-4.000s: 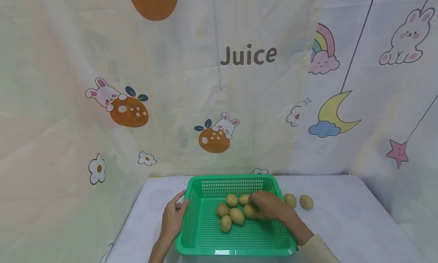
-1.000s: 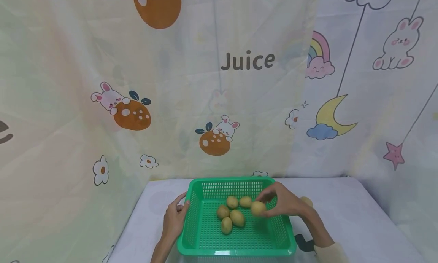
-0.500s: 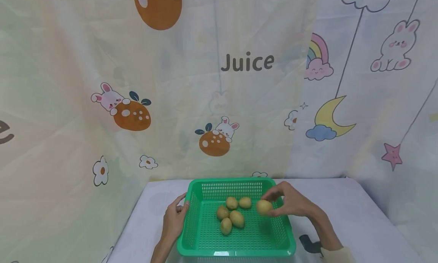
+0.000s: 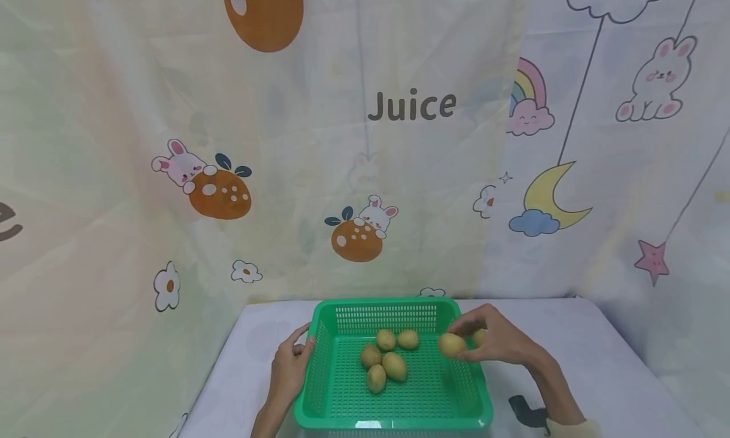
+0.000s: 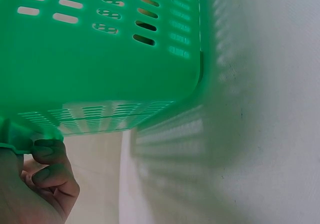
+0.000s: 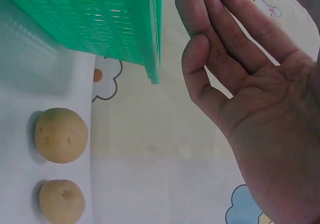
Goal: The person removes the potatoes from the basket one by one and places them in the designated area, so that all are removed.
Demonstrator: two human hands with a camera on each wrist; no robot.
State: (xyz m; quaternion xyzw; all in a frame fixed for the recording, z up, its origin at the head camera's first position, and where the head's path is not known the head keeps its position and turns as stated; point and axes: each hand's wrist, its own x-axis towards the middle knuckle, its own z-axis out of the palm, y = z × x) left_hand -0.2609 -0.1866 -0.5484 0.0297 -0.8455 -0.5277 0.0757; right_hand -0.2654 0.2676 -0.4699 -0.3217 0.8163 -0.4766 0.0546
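The right hand [image 4: 504,343] grasps a potato [image 4: 451,346] between its fingers, above the right side of the green plastic basket [image 4: 336,423] — the left hand [image 4: 290,366] grips the opposite rim. Probably a transfer step; next seems to call for clearing the wall toward two potatoes [image 6: 61,135] on the tabletop [image 4: 593,355].

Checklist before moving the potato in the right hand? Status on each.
1. Held potato secure: ok, pinched in the right hand.
2. Basket steadied: ok, left hand grips its left rim.
3. Left hand free: not ok, it's on the basket.
4. Table potatoes spaced: ok, gap between the two.
5. Head view of table potatoes unblocked: not ok, right hand's in the way.
6. Held potato dry: cannot tell.
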